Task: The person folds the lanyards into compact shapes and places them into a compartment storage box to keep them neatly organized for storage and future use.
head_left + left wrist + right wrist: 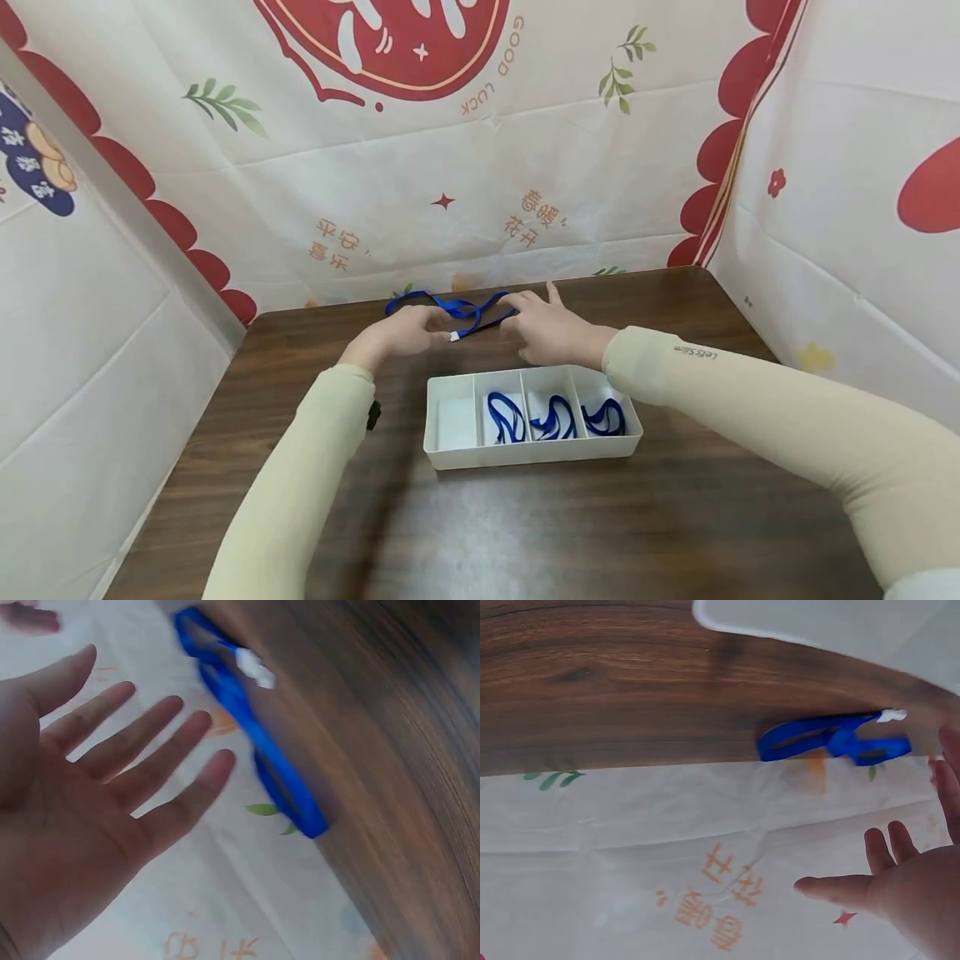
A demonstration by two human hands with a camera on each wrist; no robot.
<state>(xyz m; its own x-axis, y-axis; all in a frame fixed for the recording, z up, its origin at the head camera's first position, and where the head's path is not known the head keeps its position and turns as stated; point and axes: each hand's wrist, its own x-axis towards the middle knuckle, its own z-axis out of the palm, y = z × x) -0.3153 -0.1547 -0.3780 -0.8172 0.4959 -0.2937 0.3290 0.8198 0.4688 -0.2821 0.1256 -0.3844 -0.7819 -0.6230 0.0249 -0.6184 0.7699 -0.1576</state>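
A blue lanyard [467, 312] with a white end piece [454, 337] lies in loose loops at the table's back edge. My left hand [405, 331] is at its left side; the left wrist view shows that palm [82, 817] with the fingers spread and apart from the ribbon [259, 739]. On the other side is my right hand [551, 327], its fingers extended near the lanyard; in the right wrist view they hold nothing. In front of both hands stands a white divided box [532, 454]. Folded blue lanyards [557, 419] lie in its three right compartments; the leftmost compartment [455, 421] holds none.
The brown wooden table [480, 533] extends around the box. A printed white cloth [420, 167] rises behind its back edge, and more white cloth hangs at both sides. A small black object [373, 415] shows beside the left sleeve.
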